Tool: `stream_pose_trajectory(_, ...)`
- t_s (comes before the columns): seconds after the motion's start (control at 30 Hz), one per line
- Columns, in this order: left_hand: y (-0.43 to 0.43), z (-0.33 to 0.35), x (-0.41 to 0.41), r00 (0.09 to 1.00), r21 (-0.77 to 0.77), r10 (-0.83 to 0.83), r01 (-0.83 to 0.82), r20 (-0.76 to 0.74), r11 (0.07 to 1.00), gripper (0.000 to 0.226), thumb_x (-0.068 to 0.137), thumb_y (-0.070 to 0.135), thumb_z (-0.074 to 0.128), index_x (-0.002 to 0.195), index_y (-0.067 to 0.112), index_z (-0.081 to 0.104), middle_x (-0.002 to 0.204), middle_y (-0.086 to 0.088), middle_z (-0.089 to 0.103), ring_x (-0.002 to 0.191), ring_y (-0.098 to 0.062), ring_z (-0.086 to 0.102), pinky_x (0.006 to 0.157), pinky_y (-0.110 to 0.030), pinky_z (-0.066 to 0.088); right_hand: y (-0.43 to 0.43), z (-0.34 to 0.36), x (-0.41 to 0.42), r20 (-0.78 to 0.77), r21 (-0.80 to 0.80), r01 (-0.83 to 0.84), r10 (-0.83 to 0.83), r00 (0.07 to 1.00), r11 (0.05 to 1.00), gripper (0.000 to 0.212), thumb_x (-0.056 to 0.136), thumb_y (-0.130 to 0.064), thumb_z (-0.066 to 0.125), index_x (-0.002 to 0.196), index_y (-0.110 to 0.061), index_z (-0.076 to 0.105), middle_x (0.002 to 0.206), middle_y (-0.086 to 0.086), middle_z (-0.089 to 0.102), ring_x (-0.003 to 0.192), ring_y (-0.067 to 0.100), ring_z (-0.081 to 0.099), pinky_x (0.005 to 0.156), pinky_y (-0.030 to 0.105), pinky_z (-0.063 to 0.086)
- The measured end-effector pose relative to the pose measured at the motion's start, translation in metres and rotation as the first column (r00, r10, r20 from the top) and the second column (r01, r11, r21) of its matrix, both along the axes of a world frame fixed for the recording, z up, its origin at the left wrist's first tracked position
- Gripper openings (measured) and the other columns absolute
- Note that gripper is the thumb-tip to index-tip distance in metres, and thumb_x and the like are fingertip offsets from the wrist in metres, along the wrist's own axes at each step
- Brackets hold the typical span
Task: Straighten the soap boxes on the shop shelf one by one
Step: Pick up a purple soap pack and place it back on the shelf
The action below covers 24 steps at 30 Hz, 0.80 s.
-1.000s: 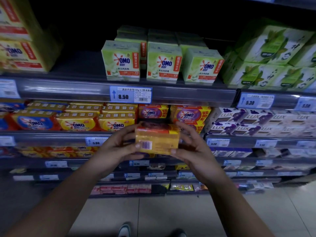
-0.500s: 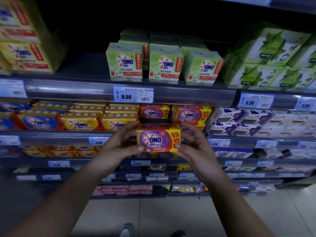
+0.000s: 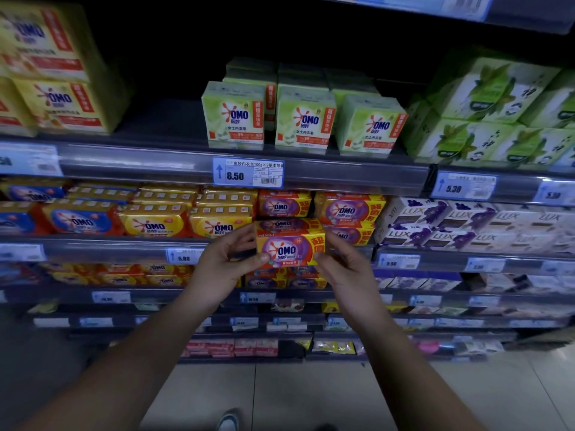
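Shop shelf: tiered grey rails, glossy packs in rows. Green cartons: squarish, upper centre. Soap box: rectangular, orange-purple wrapper, frame centre before the middle tier, label forward. Left hand, right hand: fingers curled, pinching its two ends.

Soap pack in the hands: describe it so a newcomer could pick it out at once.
Find the blue 8.50 price tag; below it sit purple OMO packs. The held soap pack is in front of them, left hand and right hand pinching its ends: the only one off the shelf.
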State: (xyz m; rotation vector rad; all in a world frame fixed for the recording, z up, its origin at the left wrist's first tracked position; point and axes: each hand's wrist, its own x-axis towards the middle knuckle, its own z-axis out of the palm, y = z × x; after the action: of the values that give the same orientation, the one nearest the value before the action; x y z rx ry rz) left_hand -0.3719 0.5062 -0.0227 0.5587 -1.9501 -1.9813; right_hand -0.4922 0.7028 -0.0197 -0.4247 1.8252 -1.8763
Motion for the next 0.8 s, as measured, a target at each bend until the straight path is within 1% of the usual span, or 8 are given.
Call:
stream_pose_trajectory(0.1,0.004,-0.004,-0.013,0.997,-0.066,0.075,-0.074,0.016,0.995,0.071,0.078,0.018,0.084,0.143,0.027,0.057,0.126,-0.009,0.067,0.120,-0.016,0.063,0.101,-0.040,0.054,-0.009,-0.001,-0.002,-0.039,0.032,0.068,-0.067,0.997,0.997,0.052,0.098,-0.011,0.064,0.146,-0.025,0.050,0.147,0.003,0.057,0.137,0.021,0.052,0.114,0.050,0.043)
stream_pose_trajectory(0.2,0.007,-0.010,-0.022,0.993,-0.112,0.117,-0.114,0.017,0.987,0.071,0.082,0.006,0.081,0.146,0.022,0.055,0.114,-0.022,0.064,0.112,-0.027,0.063,0.101,-0.043,0.053,-0.013,-0.004,-0.004,-0.057,0.095,0.096,-0.091,0.994,0.991,0.054,0.097,-0.011,0.065,0.144,-0.032,0.052,0.139,-0.006,0.059,0.133,0.016,0.052,0.109,0.047,0.046)
stream_pose_trajectory(0.3,0.008,-0.018,-0.024,0.988,-0.147,0.154,-0.149,0.022,0.978,0.068,0.084,0.005,0.080,0.146,0.022,0.054,0.111,-0.011,0.064,0.108,-0.026,0.064,0.097,-0.034,0.054,-0.015,-0.007,-0.002,-0.022,0.132,0.072,-0.069,0.997,0.989,0.057,0.095,-0.013,0.064,0.142,-0.043,0.051,0.135,-0.019,0.053,0.136,0.009,0.047,0.096,0.035,0.044)
stream_pose_trajectory(0.4,0.010,-0.021,-0.026,0.976,-0.208,0.217,-0.214,-0.007,0.955,0.059,0.085,0.009,0.080,0.139,0.023,0.060,0.106,0.008,0.066,0.101,-0.003,0.065,0.084,-0.013,0.054,-0.014,-0.007,0.001,-0.010,0.131,0.045,-0.044,0.999,0.990,0.058,0.096,-0.012,0.061,0.142,-0.044,0.048,0.145,-0.019,0.049,0.137,0.006,0.044,0.096,0.031,0.040)
stream_pose_trajectory(0.5,0.012,-0.020,-0.031,0.958,-0.241,0.285,-0.284,-0.034,0.928,0.041,0.086,0.011,0.079,0.125,0.018,0.065,0.105,0.009,0.068,0.101,-0.007,0.067,0.088,-0.026,0.055,-0.015,-0.006,0.004,-0.031,0.144,0.032,-0.028,0.999,0.989,0.059,0.096,-0.011,0.061,0.146,-0.037,0.045,0.149,-0.014,0.047,0.137,0.005,0.044,0.097,0.025,0.040)
stream_pose_trajectory(0.6,0.013,-0.023,-0.033,0.941,-0.275,0.336,-0.333,-0.036,0.902,0.027,0.086,0.007,0.079,0.108,0.011,0.064,0.100,0.003,0.069,0.097,-0.010,0.068,0.088,-0.034,0.057,-0.010,-0.006,0.010,-0.078,0.214,0.032,-0.016,0.997,0.976,0.050,0.097,-0.015,0.060,0.140,-0.037,0.049,0.139,-0.017,0.047,0.116,-0.013,0.050,0.075,0.003,0.043)
stream_pose_trajectory(0.67,0.013,-0.027,-0.032,0.939,-0.341,0.343,-0.329,-0.023,0.881,0.023,0.086,0.007,0.080,0.102,0.009,0.064,0.097,0.000,0.070,0.095,-0.011,0.069,0.087,-0.034,0.057,-0.009,-0.008,0.014,-0.096,0.250,-0.006,0.031,0.995,0.968,0.047,0.098,-0.016,0.058,0.140,-0.037,0.051,0.138,-0.016,0.047,0.104,-0.020,0.053,0.071,0.005,0.048)
stream_pose_trajectory(0.8,0.015,-0.028,-0.035,0.913,-0.449,0.407,-0.368,-0.011,0.814,0.023,0.084,0.015,0.082,0.097,0.010,0.063,0.091,-0.002,0.069,0.088,-0.019,0.067,0.079,-0.036,0.054,-0.017,-0.005,0.019,-0.075,0.214,-0.058,0.075,0.994,0.975,0.056,0.099,-0.010,0.056,0.149,-0.032,0.044,0.144,-0.013,0.051,0.127,-0.002,0.048,0.103,0.033,0.049)
